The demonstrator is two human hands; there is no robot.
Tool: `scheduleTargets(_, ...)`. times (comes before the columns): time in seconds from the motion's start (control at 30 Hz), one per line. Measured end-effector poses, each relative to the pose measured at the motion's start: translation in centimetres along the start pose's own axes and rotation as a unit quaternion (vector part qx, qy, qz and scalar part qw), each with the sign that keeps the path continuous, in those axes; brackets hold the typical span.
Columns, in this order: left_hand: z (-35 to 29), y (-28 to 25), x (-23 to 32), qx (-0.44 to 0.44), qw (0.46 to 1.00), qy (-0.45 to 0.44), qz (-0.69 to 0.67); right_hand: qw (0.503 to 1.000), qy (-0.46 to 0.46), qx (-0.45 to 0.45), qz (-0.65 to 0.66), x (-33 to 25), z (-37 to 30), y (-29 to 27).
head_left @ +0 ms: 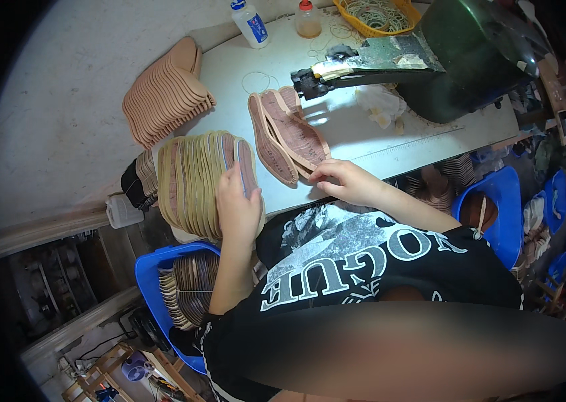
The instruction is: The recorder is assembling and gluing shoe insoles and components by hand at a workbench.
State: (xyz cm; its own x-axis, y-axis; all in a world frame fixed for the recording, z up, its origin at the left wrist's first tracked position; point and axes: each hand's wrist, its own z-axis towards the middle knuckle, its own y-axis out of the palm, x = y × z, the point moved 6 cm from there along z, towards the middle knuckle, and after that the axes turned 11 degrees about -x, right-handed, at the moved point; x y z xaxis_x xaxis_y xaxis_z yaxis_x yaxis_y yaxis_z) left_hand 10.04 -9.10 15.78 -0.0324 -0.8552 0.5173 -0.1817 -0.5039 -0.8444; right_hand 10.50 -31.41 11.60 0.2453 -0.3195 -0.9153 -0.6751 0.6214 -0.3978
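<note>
My left hand (237, 204) is at the right end of a tall row of insoles (192, 181) with yellowish-green and brown edges. Its fingers and thumb close around the end insole (248, 164). On the white table, pinkish-brown insoles with pale rims and dark stitch marks lie together: a narrow one (273, 144) on the left and a broader one (299, 137) on the right. My right hand (346, 181) rests by their near tips, fingertips touching the broader one, the thumb held apart from the fingers.
A green sewing machine (463, 60) reaches over the table from the right. Stacked tan soles (166, 90) stand at the far left. Behind are a white bottle (251, 25), a red-capped bottle (307, 20) and a yellow basket (380, 30). Blue bins (145, 281) flank me.
</note>
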Motion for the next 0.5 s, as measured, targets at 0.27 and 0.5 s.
scheduleTargets(0.27,0.0,-1.2,-0.9,-0.025,0.998,-0.054,0.0,0.997,0.014,-0.005,0.077,0.2,0.0,-0.4)
scheduleTargets(0.5,2.0,-3.0,6.2,0.023,0.854,0.08,-0.514,0.907,-0.098,-0.025,0.409,-5.0,1.4,-1.4)
